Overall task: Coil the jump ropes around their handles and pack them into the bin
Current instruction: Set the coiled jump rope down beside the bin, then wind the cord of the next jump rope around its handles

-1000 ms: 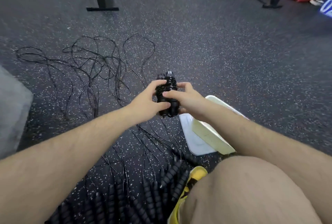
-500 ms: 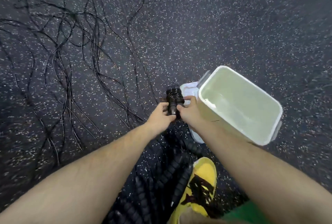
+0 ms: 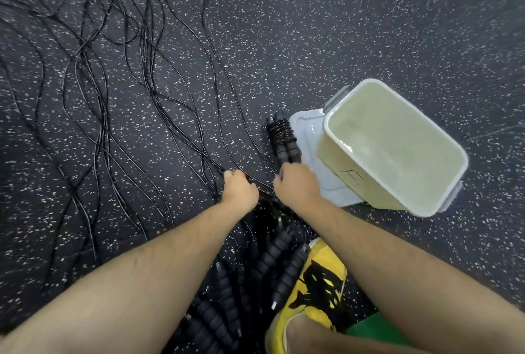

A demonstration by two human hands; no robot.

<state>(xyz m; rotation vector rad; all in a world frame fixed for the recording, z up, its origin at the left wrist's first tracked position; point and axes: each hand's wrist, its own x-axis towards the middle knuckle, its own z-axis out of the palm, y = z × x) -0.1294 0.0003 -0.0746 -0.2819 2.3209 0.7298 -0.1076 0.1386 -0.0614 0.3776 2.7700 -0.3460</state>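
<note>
The coiled jump rope (image 3: 282, 137) was a black bundle: two ribbed handles side by side, with cord wound tight round their far end. The right hand (image 3: 297, 183) reached forward, knuckles up, fingers clamped on the handles' near end, and the bundle jutted beyond them just beside the pale bin (image 3: 332, 154). The left hand (image 3: 240, 187) was curled over loose cords (image 3: 159, 97); whether it gripped one could not be told

Two bare forearms fill the lower frame, fine hair running along both. The left hand (image 3: 240, 190) and right hand (image 3: 295, 183) are bare as well. Down at the bottom there's a bright yellow shoe (image 3: 324, 254), splashed across the top with a jagged black pattern. A bare leg (image 3: 312, 338) rises out of it, and just to its right sits a patch of green clothing (image 3: 375, 331).
</note>
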